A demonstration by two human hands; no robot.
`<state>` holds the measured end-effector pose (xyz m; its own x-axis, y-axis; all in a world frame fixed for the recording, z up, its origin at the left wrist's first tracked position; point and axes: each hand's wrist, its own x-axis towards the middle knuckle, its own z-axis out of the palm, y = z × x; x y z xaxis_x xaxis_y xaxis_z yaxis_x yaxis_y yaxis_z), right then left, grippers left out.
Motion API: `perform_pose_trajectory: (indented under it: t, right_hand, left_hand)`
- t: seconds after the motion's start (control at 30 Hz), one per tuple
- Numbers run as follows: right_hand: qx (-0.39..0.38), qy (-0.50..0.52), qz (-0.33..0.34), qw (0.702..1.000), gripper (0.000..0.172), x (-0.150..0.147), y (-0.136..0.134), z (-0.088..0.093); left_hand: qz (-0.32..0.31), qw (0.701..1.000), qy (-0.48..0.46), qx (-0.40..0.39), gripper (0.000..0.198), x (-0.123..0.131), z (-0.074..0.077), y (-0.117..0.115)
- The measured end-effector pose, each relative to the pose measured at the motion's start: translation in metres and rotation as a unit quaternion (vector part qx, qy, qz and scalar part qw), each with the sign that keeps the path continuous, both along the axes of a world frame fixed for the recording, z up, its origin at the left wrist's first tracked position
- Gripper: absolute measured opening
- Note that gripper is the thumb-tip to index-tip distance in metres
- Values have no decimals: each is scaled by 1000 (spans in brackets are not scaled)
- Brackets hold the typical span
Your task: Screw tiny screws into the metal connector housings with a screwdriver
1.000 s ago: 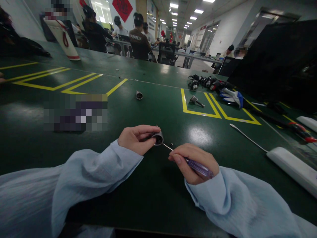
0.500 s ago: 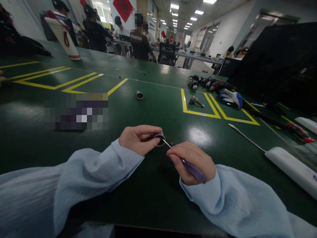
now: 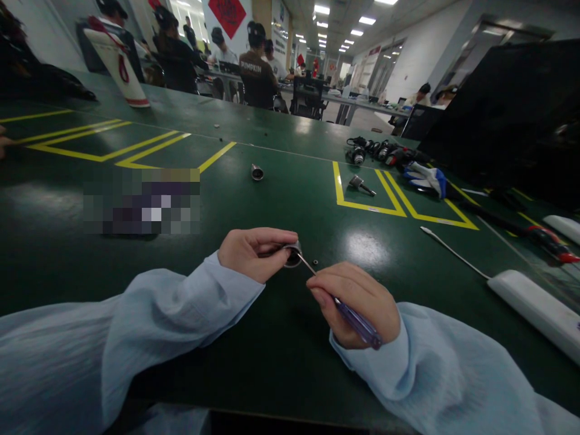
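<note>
My left hand [image 3: 254,252] pinches a small round metal part [image 3: 293,254] just above the green table [image 3: 281,199], its open end turned toward my right hand. My right hand [image 3: 351,299] is closed round a thin screwdriver with a clear purple handle [image 3: 357,323]. The screwdriver's metal shaft reaches into the part's opening. A tiny dark screw or nut [image 3: 315,262] lies on the table just right of the part. Both sleeves are pale blue.
Another metal part [image 3: 257,173] lies further back and a cone-shaped one [image 3: 359,184] sits in a yellow-taped box. Dark parts [image 3: 376,151], a blue-white glove [image 3: 426,178], white blocks [image 3: 534,305], a cable and red-handled tools lie at right. People sit at far tables.
My right hand has drawn slightly left and closer to the part, so the screwdriver tip now sits inside it. My left hand keeps the part in nearly the same place.
</note>
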<state>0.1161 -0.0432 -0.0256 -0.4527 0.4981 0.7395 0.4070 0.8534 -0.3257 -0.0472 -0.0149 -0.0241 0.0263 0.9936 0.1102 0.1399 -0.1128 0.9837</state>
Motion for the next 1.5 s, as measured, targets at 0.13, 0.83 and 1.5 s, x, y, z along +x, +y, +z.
perform_pose_trajectory:
  t: [0.13,0.83,1.5]
  right_hand:
    - [-1,-5,3,1000,9,-1,-1,1]
    - [-24,27,57,998,13,6,-5,4]
    - [-71,-5,69,995,9,10,4,-8]
  left_hand:
    - [-4,1000,-6,11,17,-1,-1,0]
    - [220,954,191,67,32,-45,5,81]
    - [270,826,475,138,52,-70,-7,191]
